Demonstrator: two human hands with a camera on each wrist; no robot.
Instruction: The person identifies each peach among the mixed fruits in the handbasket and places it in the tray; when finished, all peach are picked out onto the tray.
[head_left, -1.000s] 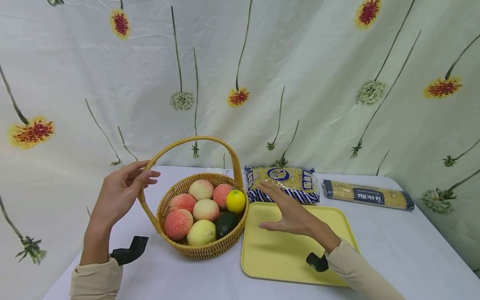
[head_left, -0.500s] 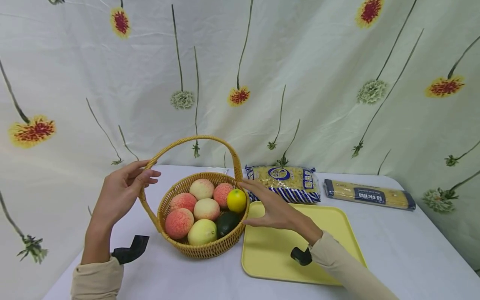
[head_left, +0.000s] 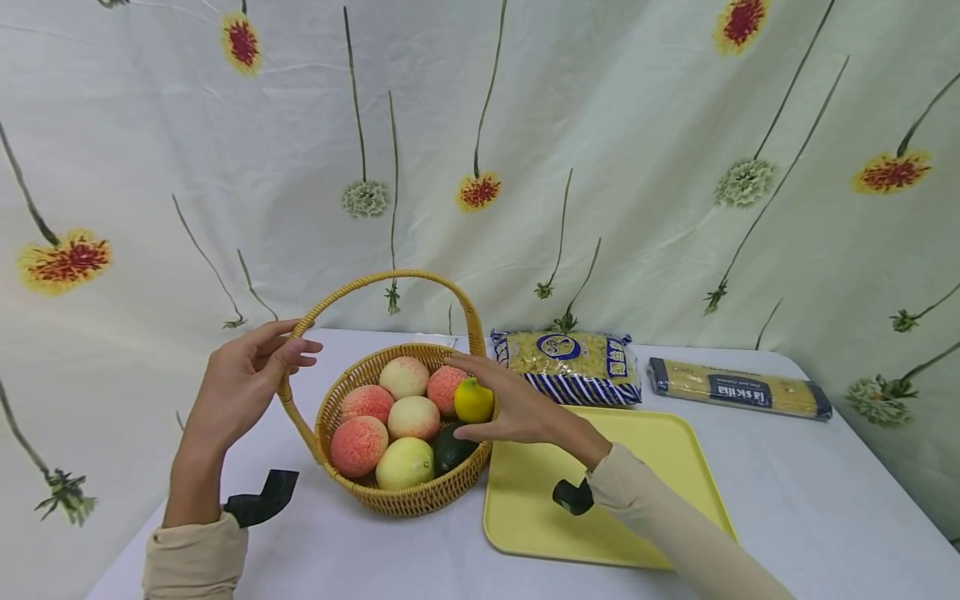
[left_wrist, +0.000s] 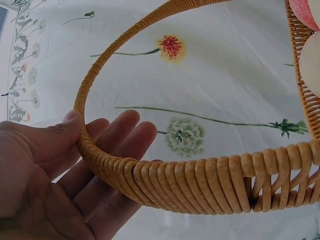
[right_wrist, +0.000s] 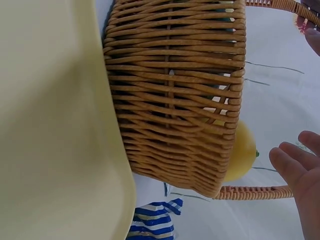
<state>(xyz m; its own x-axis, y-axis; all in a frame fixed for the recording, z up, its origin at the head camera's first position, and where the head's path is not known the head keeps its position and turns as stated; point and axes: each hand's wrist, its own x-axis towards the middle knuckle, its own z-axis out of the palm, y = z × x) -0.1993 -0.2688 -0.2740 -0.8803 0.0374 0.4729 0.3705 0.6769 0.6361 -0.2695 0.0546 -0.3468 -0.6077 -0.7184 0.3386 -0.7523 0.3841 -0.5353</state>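
Note:
A wicker basket [head_left: 420, 502] holding several fruits stands left of the yellow tray. My left hand [head_left: 238, 390] holds the left side of its arched handle [left_wrist: 175, 182] between thumb and fingers. Over the basket's right rim reaches my right hand [head_left: 517, 404], its fingers spread and thumb apart, with nothing held. Between thumb and fingers in the head view shows a small yellow fruit [head_left: 472, 402] with a green stem tip; the right wrist view has this yellow fruit [right_wrist: 242, 155] rising above the rim, the fingertips apart from it. A dark green avocado [head_left: 452, 450] lies just below, partly behind the right thumb.
Peaches [head_left: 358, 446] and a pale yellow-green fruit [head_left: 405, 463] fill the rest of the basket. The yellow tray [head_left: 540, 533] lies against its right side. Behind are a bag of pasta [head_left: 570, 362] and a spaghetti pack [head_left: 738, 390], before a flowered curtain [head_left: 637, 125].
My right hand has moved left, from above the tray to over the basket's right rim at the yellow fruit. My left hand stays on the handle.

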